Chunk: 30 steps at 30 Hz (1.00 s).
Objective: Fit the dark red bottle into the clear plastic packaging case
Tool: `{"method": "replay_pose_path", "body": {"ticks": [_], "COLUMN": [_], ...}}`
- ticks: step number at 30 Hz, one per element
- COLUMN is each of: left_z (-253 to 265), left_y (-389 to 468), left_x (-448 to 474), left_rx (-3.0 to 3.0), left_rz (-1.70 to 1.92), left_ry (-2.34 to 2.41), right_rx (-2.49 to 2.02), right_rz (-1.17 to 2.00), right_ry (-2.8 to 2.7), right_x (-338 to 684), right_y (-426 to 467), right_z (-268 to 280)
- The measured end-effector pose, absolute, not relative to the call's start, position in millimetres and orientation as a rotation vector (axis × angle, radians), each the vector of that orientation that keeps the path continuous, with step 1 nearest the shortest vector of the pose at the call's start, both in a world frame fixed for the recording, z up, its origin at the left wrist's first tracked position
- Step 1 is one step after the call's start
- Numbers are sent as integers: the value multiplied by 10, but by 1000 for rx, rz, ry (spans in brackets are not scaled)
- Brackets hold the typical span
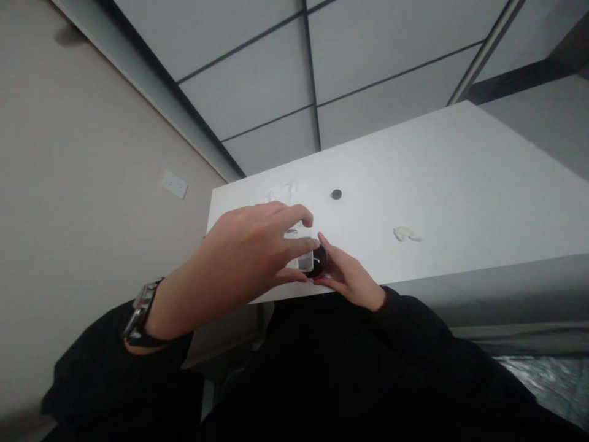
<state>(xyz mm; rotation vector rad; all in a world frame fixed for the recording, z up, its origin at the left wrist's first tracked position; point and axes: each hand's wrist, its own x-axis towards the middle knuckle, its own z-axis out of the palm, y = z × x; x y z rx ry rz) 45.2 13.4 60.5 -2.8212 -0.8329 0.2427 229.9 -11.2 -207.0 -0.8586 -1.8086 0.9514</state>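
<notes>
A glossy, dark red round object (pixel 319 261) sits between two bare hands just above or on the near edge of a white table (pixel 464 184); whether it rests on the surface cannot be told. The right hand (pixel 348 271) cups it from the right, partly closed, its digits curved around the side. Up against the object's left side is a clear piece (pixel 305 263), partly covered by the left hand (pixel 257 245). That hand arches over from the left, palm down, half open: one finger is bent and raised, another reaches the object's upper edge, and the thumb lies along the lower side. How firmly it grips the clear piece cannot be told.

The step in hand appears to be close two-handed work where the piece and the object meet, the right hand bracing. The next move seems to call for that brace to stay steady and for a surer pinch by the left digits.

Beyond the hands, a small dark disc (pixel 336 194) lies near the far edge, with faint clear scraps (pixel 283 190) to its left. A crumpled whitish item (pixel 407 234) lies well to the right. A wristwatch (pixel 140 314) circles the left wrist, below a wall outlet (pixel 175 184).
</notes>
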Motion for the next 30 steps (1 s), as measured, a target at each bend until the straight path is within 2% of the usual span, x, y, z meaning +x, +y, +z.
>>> {"method": "replay_pose_path", "body": {"ticks": [7, 16, 30], "left_z": [588, 611, 616], "left_y": [158, 168, 203], "left_x": [471, 551, 621], "left_rx": [-2871, -2847, -2908], "left_rz": [153, 258, 288], "left_ry": [-816, -939, -937], "right_rx": [-845, -895, -855], "right_rz": [966, 1105, 1067], "right_ry": [-1802, -1769, -1767], "right_x": [2301, 2304, 2308], "right_y": [-110, -113, -117], "right_z": [-2056, -1978, -2034]}}
